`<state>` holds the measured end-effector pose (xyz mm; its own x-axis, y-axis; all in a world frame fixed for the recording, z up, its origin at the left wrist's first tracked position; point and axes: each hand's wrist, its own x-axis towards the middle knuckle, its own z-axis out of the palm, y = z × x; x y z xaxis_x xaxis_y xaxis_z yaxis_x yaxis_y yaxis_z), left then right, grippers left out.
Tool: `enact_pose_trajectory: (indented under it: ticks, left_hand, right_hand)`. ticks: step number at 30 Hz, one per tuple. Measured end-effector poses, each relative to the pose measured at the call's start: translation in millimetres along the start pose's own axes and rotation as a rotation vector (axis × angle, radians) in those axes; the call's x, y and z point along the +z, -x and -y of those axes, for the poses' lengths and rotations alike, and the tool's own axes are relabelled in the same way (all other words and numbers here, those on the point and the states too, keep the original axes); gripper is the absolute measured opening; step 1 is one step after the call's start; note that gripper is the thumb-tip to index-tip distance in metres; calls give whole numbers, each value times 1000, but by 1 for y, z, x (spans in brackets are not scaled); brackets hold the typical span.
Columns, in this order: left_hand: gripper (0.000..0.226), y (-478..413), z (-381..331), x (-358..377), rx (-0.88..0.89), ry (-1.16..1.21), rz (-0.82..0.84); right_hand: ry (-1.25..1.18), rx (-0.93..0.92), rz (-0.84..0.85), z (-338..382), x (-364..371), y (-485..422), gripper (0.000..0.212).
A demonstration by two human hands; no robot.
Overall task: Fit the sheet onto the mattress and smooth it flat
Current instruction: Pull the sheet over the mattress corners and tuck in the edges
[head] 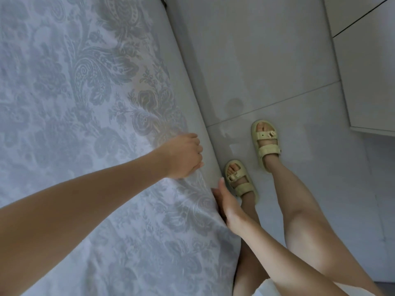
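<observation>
1 pale grey floral-patterned fabric sheet (74,103). 1 plain light grey mattress (190,77). 2 hands: left hand (181,159), right hand (227,205). 2 pale yellow buckled strap sandals (266,144). 2 bare legs (303,210).

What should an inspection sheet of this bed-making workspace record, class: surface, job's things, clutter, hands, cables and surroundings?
Surface: mattress, its plain grey side bare beyond the left hand.
Job's things: sheet, patterned, spread over the top, creased near the hands.
Clutter: nothing seen.
Grippers: left hand grips the sheet's edge at the mattress rim; right hand lies flat against the mattress side, nearer the person.
Cables: nothing seen.
Surroundings: tiled floor; yellow sandals on the person's feet; white cabinet at the upper right.
</observation>
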<state>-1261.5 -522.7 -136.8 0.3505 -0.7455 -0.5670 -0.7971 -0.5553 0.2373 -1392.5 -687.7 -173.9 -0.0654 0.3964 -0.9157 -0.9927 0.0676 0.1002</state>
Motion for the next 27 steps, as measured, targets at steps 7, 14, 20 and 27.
enact_pose_trajectory:
  ticks: [7,14,20,27]
  left_hand:
    - [51,4,-40,6,-141,4,196]
    - [53,4,-64,5,-239,74,137]
    - [66,28,-72,12,-303,107,-49]
    - [72,34,-86,17,-296,-10,-60]
  right_hand:
    - [662,-440,-446,-64,-47,33,57]
    - [1241,-732,-532,-110,-37,64,53]
    - [1453,-937,-453,-127,-31,49,45]
    - [1482,-1035,-328,-144,-56,53,43]
